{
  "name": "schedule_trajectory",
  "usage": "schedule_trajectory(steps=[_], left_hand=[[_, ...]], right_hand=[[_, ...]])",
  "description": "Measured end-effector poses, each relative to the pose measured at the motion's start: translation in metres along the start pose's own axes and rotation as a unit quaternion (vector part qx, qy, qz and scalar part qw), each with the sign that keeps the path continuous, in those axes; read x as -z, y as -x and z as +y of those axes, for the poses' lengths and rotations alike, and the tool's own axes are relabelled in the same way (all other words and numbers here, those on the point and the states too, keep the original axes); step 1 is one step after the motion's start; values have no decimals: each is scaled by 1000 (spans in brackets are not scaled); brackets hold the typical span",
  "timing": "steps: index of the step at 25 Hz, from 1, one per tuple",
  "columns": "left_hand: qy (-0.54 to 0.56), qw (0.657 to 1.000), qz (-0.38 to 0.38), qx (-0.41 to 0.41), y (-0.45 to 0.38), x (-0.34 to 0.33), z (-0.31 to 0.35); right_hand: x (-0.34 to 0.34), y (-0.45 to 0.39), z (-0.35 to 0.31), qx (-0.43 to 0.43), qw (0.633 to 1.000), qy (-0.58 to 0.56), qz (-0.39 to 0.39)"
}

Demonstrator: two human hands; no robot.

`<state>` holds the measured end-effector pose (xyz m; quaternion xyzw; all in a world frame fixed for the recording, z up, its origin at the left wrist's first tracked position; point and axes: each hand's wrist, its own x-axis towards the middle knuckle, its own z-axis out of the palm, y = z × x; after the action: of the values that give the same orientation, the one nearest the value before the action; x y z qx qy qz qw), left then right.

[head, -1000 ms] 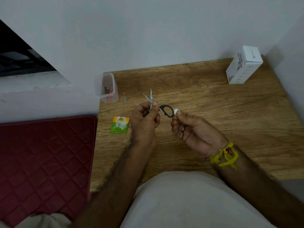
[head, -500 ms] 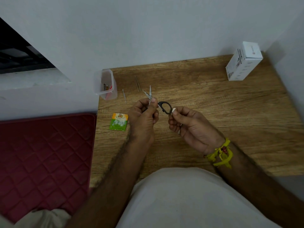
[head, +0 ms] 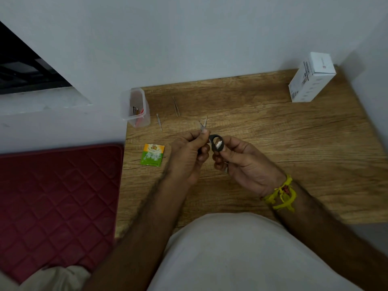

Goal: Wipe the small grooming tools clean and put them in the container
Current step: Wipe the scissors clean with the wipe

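Observation:
My left hand (head: 190, 153) grips small scissors (head: 214, 139) near the pivot, with the metal blades parted and pointing away from me. My right hand (head: 241, 162) pinches a small white wipe (head: 219, 144) against the black handle ring. A clear plastic container (head: 136, 108) stands at the table's far left corner with a few tools inside. Tweezers (head: 176, 106) and a thin metal tool (head: 159, 122) lie on the wood between the container and my hands.
A green and orange sachet (head: 152, 154) lies left of my left hand. A white box (head: 310, 77) stands at the far right corner by the wall. A red quilted mat (head: 56, 198) borders the wooden table (head: 294, 143) on the left.
The right hand's wipe has moved from the outer edge of the black handle ring into the ring. Both hands stay close together above the table.

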<state>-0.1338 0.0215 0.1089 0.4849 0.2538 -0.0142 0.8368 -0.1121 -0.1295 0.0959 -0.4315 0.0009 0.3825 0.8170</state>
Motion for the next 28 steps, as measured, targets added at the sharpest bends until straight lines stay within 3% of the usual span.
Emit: schedule_trajectory(steps=[5,9,12,16,24,28], left_hand=[[5,998,-62,30,-2,1,9],[-24,994,-98,30,1,7,11],[-47,991,-121,14,0,12,15],[-53,991,-121,5,-3,15,17],[-89,977,-196,-2,-4,19,21],[-84,973,-216,14,-5,23,25]], right_hand=[[6,0,-3,-60,992,-73,-83],[5,2,-3,-101,986,-59,-117],[0,3,-5,-149,976,-128,-97],[-2,4,-10,-159,979,-81,-100],[-8,7,-21,-232,962,-118,-78],[-17,11,-23,-252,963,-92,-25]])
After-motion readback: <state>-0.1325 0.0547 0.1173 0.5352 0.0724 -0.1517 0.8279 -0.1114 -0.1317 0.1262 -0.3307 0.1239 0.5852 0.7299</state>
